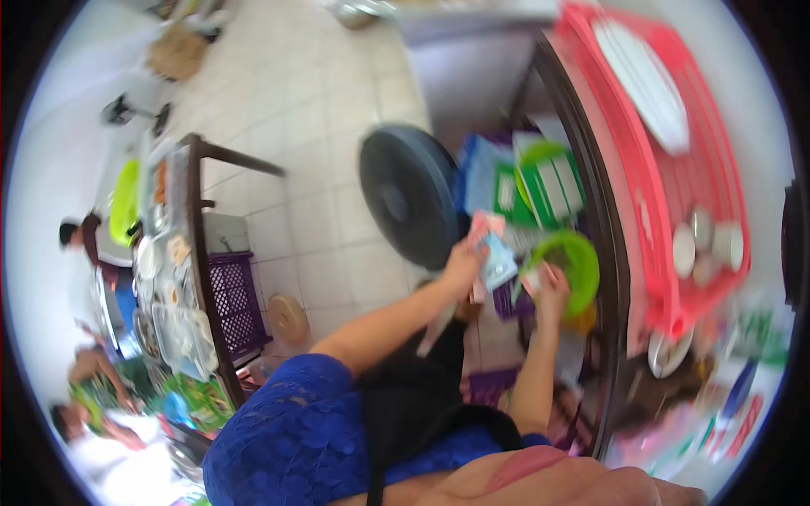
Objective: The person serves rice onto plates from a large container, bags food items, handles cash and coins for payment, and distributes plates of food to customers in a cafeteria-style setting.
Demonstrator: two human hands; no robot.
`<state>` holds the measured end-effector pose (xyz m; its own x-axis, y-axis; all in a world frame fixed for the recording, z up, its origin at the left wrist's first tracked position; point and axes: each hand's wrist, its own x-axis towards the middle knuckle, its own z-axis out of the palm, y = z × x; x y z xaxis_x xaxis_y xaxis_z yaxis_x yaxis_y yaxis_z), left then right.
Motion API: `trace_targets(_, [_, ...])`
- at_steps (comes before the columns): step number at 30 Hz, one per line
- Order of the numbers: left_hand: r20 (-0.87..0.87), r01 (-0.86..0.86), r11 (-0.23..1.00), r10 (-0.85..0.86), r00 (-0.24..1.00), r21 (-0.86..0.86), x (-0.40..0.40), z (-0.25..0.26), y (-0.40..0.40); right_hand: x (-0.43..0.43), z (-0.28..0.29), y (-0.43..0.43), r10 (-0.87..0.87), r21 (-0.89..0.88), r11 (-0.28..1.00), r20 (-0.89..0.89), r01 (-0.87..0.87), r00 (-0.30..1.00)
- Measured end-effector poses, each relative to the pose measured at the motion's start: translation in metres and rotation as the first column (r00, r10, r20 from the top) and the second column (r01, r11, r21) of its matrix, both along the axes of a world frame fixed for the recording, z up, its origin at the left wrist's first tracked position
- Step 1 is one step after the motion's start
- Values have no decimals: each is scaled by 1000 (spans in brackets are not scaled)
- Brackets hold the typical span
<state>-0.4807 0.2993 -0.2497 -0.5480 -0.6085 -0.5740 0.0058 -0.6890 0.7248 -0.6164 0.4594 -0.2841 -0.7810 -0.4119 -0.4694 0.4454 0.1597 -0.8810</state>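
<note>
My left hand grips several banknotes, with a light blue banknote in front and a pinkish one behind it. Close by on the right, my right hand pinches a small pinkish-white piece of paper, perhaps another banknote; blur hides its details. That hand is over a bright green plastic tub, whose contents are too blurred to name. Beyond my hands lie green-and-white packages and a blue plastic package.
A large round dark grey lid or top stands left of the packages. On the right, a dark table edge carries a red dish rack holding cups. A purple basket sits beneath the left table. Two people are at far left.
</note>
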Motion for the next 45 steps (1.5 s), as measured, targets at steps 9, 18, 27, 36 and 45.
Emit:
trace_targets(9, [-14, -59, 993, 58, 998, -101, 29, 16, -19, -118, -78, 12, 90, 412, 910, -302, 46, 949])
trace_targets(18, [-313, -88, 996, 82, 946, -4, -14, 49, 10, 53, 74, -92, -46, -220, 974, 63, 59, 997])
trace_targets(27, [-324, -144, 989, 144, 935, 24, 9, 132, -49, 68, 147, -140, 155, -310, 920, -277, -241, 948])
trace_targets(36, [-546, -274, 954, 296, 784, 123, 16, 173, -144, 67, 203, -239, 227, -526, 782, -259, -334, 939])
trace_targets(45, [-418, -169, 985, 140, 898, -31, 36, 153, -121, 93, 169, -227, 169, -97, 958, -572, -270, 803])
